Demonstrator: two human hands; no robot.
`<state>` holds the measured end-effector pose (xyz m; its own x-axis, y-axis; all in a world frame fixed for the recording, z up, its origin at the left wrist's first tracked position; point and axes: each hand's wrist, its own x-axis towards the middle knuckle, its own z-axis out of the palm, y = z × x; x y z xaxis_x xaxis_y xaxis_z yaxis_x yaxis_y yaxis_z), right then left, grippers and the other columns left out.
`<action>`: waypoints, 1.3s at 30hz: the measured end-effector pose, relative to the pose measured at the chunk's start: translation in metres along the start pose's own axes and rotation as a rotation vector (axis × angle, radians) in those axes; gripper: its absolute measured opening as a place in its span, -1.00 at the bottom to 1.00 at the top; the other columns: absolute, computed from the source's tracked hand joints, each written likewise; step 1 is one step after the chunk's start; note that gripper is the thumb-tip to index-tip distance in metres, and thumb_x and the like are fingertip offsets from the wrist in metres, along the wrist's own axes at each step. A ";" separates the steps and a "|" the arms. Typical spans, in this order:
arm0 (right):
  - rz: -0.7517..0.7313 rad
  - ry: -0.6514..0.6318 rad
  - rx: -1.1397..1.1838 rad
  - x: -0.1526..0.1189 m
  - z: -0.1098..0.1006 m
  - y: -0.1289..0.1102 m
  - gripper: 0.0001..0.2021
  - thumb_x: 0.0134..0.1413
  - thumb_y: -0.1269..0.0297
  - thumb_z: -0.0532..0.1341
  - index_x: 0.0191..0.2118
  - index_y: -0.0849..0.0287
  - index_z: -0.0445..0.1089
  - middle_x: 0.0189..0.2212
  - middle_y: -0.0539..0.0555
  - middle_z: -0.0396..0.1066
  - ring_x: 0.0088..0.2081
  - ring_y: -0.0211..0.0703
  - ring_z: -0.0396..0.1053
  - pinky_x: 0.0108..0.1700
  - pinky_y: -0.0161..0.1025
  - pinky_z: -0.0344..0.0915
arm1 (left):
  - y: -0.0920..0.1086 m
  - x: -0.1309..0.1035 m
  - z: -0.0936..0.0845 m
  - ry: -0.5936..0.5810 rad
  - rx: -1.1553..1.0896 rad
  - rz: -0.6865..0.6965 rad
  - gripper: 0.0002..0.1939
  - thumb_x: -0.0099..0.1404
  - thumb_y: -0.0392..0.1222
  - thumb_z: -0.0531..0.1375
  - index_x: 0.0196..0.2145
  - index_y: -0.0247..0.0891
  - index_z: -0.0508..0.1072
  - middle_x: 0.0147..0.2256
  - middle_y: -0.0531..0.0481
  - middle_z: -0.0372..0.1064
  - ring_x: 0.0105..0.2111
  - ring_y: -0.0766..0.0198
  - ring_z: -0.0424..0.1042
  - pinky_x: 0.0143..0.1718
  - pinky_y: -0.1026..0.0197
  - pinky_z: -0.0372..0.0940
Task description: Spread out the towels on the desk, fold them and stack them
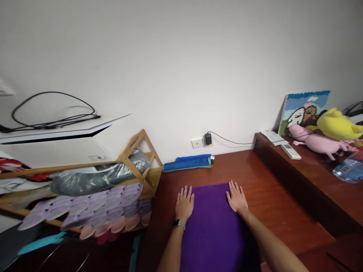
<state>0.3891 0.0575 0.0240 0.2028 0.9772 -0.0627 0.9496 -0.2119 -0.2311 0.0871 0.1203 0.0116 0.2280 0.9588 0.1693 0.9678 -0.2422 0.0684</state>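
Observation:
A purple cloth lies spread on the reddish-brown wooden surface, its near end running out of the frame. My left hand rests flat at its far left corner, fingers stretched forward, a watch on the wrist. At the far right corner, my right hand lies flat with its fingers spread. Neither hand grips anything. Beyond them, against the wall, sits a folded blue cloth with green edging and a small white tag.
At left stands a wooden rack holding lilac and pink slippers, a plastic-wrapped bundle and a white box. A black charger is plugged in. The raised ledge at right carries a remote, plush toys and a plastic bottle.

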 end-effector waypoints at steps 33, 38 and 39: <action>-0.040 -0.011 0.029 0.020 -0.001 0.002 -0.30 0.43 0.03 -0.23 0.55 0.24 -0.22 0.55 0.02 -0.26 0.54 -0.03 -0.35 0.51 0.03 -0.43 | 0.112 -0.004 -0.011 0.097 -0.076 0.325 -0.42 0.58 -0.04 -0.14 0.46 -0.18 0.12 0.46 -0.13 0.07 0.47 0.10 0.00 0.45 -0.12 -0.01; -0.047 -0.010 0.031 0.018 0.004 0.004 -0.30 0.43 0.04 -0.22 0.55 0.24 -0.21 0.55 0.02 -0.25 0.54 -0.03 -0.34 0.50 0.02 -0.43 | 0.120 -0.017 0.005 -0.035 -0.109 0.282 -0.40 0.58 0.04 -0.15 0.48 -0.11 0.06 0.47 -0.10 0.02 0.47 0.05 -0.01 0.45 -0.16 0.01; -0.048 -0.004 0.032 0.019 0.005 0.005 -0.30 0.43 0.03 -0.23 0.55 0.23 -0.21 0.55 0.03 -0.24 0.54 -0.03 -0.34 0.50 0.03 -0.42 | 0.100 -0.022 0.005 -0.042 -0.089 0.238 -0.39 0.58 0.04 -0.16 0.48 -0.13 0.06 0.47 -0.12 0.01 0.47 0.02 -0.01 0.45 -0.18 0.01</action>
<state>0.3960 0.0748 0.0170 0.1564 0.9862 -0.0547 0.9501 -0.1653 -0.2646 0.1799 0.0760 0.0096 0.4544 0.8780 0.1504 0.8736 -0.4723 0.1177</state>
